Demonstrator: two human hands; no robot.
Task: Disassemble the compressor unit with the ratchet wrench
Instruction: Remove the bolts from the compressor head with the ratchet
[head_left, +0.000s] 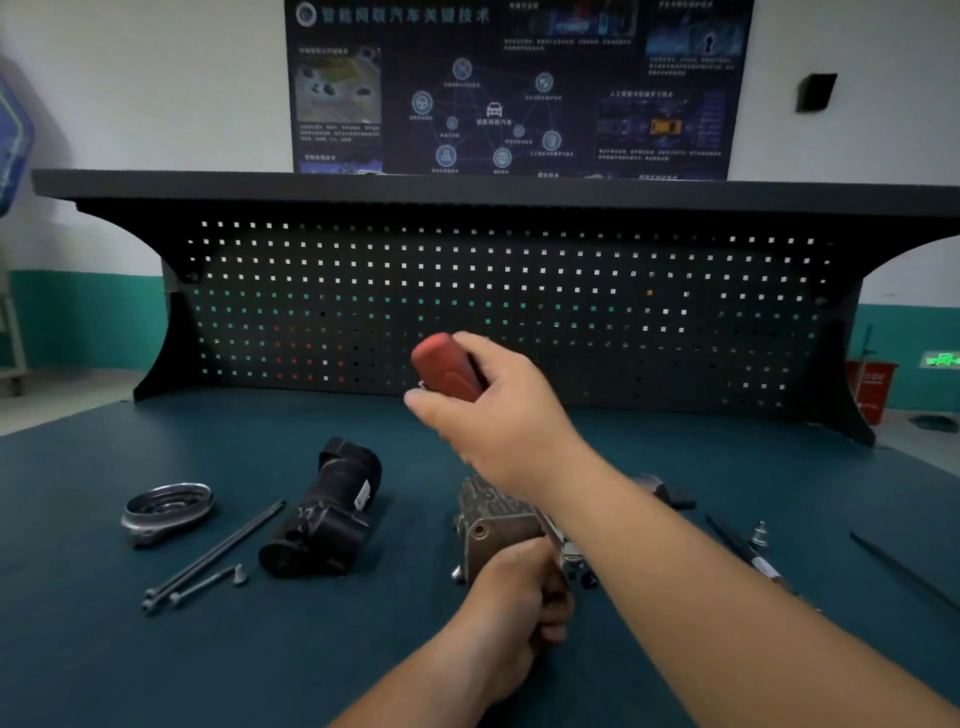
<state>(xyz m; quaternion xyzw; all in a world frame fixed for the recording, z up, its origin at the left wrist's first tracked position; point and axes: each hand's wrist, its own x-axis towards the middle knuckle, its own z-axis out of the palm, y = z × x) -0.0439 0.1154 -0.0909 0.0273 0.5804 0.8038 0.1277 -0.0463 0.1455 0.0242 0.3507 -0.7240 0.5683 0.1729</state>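
The grey metal compressor body (493, 525) lies on the dark teal bench mat (156, 665), at centre. My left hand (524, 597) grips its near end. Above it, my right hand (498, 410) holds the red handle of the ratchet wrench (447, 366), raised and tilted toward the pegboard. The wrench's head and shaft are hidden behind my right hand and forearm.
A black motor housing (327, 514) lies left of the compressor. Beside it are long bolts (213, 556), a short screw (239, 574) and a round metal cover (166, 506). More bolts and small fittings (758, 535) lie at the right. A black pegboard (493, 301) backs the bench.
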